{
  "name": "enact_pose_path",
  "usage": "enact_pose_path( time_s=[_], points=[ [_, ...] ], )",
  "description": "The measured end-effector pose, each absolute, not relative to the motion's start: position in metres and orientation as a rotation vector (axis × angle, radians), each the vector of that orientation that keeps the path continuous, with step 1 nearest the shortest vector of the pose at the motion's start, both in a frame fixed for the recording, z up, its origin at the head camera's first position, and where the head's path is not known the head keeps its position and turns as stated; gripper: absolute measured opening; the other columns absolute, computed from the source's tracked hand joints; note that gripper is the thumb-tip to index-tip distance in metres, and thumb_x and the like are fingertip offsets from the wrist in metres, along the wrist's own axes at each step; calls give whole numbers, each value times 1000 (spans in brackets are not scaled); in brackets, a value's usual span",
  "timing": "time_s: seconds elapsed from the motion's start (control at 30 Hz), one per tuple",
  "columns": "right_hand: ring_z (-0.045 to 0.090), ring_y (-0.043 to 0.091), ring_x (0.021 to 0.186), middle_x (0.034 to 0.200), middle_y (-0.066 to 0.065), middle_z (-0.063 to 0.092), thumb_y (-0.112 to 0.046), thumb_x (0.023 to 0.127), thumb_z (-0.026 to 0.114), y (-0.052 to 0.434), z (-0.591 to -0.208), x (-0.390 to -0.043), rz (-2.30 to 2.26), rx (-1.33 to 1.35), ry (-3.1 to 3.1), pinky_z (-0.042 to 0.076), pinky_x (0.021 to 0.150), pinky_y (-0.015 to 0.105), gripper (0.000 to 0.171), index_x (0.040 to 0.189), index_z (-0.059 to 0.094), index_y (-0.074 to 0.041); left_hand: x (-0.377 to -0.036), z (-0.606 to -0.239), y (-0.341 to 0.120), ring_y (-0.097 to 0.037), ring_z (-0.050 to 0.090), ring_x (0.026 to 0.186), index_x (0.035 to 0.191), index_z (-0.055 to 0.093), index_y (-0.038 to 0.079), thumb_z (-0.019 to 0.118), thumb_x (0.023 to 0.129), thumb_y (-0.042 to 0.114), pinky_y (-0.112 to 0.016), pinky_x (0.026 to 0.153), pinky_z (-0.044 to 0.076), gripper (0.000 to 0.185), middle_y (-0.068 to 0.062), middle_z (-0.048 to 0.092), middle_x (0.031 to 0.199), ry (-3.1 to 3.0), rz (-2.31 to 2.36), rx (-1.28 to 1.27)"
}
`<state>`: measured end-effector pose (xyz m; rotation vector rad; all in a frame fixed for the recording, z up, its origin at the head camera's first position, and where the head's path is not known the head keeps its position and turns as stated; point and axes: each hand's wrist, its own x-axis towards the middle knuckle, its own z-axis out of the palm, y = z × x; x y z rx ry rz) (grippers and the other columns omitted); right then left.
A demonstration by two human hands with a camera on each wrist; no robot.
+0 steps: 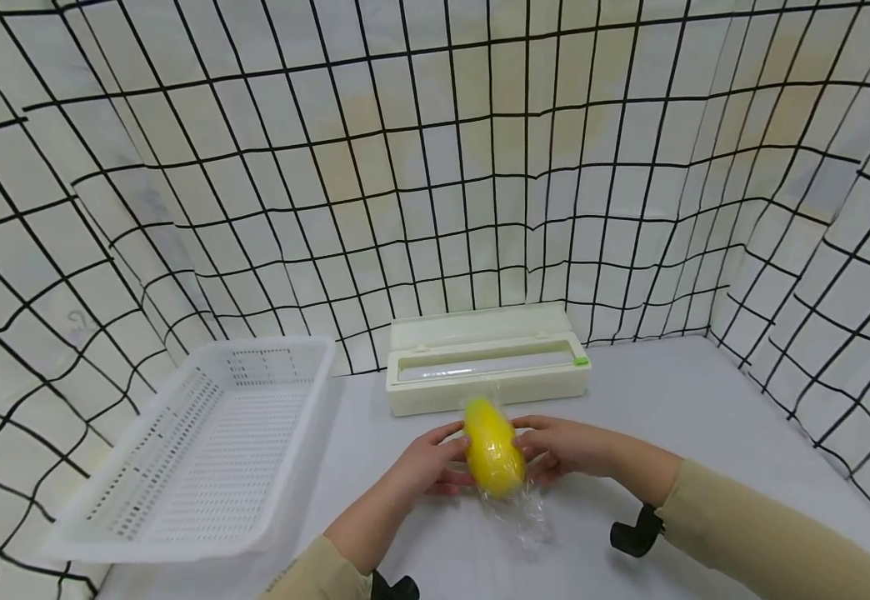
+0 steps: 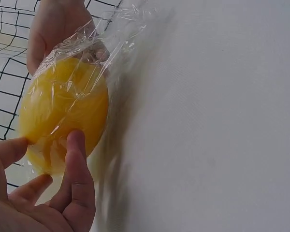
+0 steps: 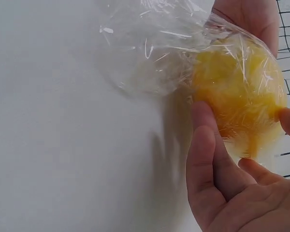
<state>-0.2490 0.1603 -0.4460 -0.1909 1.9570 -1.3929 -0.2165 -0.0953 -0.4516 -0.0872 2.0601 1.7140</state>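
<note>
A yellow fruit (image 1: 493,455), loosely covered in plastic wrap (image 1: 519,510), is held just above the table (image 1: 705,417) between the 2 hands — its long axis running away from the person. It is pinched by the left hand (image 1: 427,461) from the left and by the right hand (image 1: 564,446) from the right, thumbs and fingertips curled against its sides, both equally near.

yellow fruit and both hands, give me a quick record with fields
item: yellow fruit wrapped in clear film
left hand: fingers hold the fruit's left side
right hand: fingers hold its right side
loose film: trails toward the person
behind: cream film dispenser, lid open
left of hands: white perforated basket
surface: grey table
</note>
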Motion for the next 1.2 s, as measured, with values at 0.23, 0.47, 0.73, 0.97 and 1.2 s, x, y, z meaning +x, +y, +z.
enact_pose_path(
  time_s=[0.23, 0.47, 0.73, 0.97, 1.2],
  points=[
    [68, 27, 82, 111, 11, 65, -39, 97, 59, 159, -458, -249, -1370, -196, 1980, 58, 74, 36, 66, 152, 34, -11, -220, -462, -93, -22, 71, 75, 150, 43, 17, 62, 97, 42, -26, 58, 55, 62, -11, 67, 118, 2069, 1699, -110],
    [69, 27, 82, 111, 9, 66, -45, 98, 57, 160, -458, -249, -1334, -204, 2049, 58, 75, 36, 63, 146, 42, -8, -220, -464, -96, -20, 70, 77, 153, 36, 12, 58, 98, 46, -25, 58, 55, 69, -9, 67, 117, 2059, 1680, -117],
    [64, 18, 82, 104, 3, 67, -33, 98, 62, 173, -451, -238, -1179, -396, 2446, 55, 69, 33, 43, 133, 56, -9, -206, -456, -102, -18, 68, 77, 149, 40, 9, 57, 97, 49, -29, 62, 55, 67, -10, 62, 123, 2306, 1547, -151],
    [61, 11, 97, 115, -7, 63, -25, 87, 78, 199, -443, -215, -405, -1423, 2800, 56, 81, 29, 39, 123, 64, -23, -170, -441, -111, -10, 62, 90, 129, 61, 23, 70, 92, 36, -24, 67, 52, 40, 5, 60, 124, 2916, 897, 648],
    [59, 12, 105, 120, -5, 63, -31, 84, 81, 203, -445, -206, 227, -2213, 2603, 53, 86, 26, 47, 126, 59, -30, -156, -440, -101, -6, 55, 97, 114, 64, 32, 75, 89, 29, -15, 72, 43, 27, 11, 60, 115, 2866, -150, 1873]
  ],
)
